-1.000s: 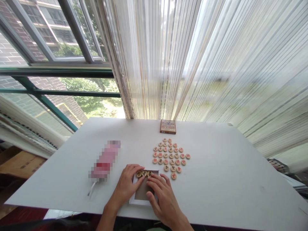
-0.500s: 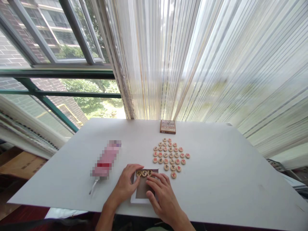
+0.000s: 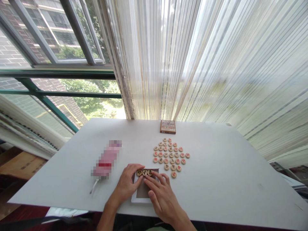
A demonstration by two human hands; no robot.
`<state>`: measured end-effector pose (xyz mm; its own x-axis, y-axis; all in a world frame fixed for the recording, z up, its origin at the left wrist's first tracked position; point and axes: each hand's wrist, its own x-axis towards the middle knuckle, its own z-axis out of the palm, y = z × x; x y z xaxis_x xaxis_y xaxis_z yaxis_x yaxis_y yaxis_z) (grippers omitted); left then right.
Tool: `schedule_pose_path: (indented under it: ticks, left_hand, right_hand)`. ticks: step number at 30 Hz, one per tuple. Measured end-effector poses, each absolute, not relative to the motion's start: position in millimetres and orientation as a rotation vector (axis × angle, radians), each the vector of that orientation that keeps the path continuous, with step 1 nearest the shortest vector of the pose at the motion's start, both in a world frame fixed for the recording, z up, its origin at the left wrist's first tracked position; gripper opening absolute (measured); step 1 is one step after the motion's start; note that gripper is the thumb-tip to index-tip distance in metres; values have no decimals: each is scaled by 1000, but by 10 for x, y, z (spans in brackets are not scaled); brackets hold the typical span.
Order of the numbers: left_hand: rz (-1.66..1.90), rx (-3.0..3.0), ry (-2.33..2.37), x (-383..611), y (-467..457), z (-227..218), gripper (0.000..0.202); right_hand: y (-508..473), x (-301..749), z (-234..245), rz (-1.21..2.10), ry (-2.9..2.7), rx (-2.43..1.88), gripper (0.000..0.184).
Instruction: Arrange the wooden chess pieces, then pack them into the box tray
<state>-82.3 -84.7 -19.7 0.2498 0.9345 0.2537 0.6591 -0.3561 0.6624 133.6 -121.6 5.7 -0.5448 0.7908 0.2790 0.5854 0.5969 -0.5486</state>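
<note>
A shallow open box (image 3: 143, 201) with a grey inside lies near the table's front edge. Three round Chinese chess pieces (image 3: 144, 172) with black characters stand in a row along its far wall. My left hand (image 3: 127, 183) grips the box's left side, its fingers at the far left corner and its thumb by the leftmost piece. Over the right part of the box is my right hand (image 3: 165, 195), fingers apart, with fingertips at the middle and right pieces. It hides the box's right side.
Several loose chess pieces (image 3: 171, 155), red and black, lie flat on the white table (image 3: 216, 179) beyond the box. A printed box lid (image 3: 167, 126) is at the far edge. To the left lies a blurred pink packet (image 3: 108, 158). Curtains (image 3: 154, 64) hang behind.
My right hand's fingertips have shifted slightly left, towards the middle piece. The left hand has barely moved, and the three pieces remain in their row.
</note>
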Motion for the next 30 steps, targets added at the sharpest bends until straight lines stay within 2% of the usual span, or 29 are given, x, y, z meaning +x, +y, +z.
schedule_pose_path:
  ticks: [30]
  left_hand:
    - [867,2111,1482,-807,-835,-200,27]
  right_hand:
    - [-1219,1328,-19,507,-2267,-1137,37]
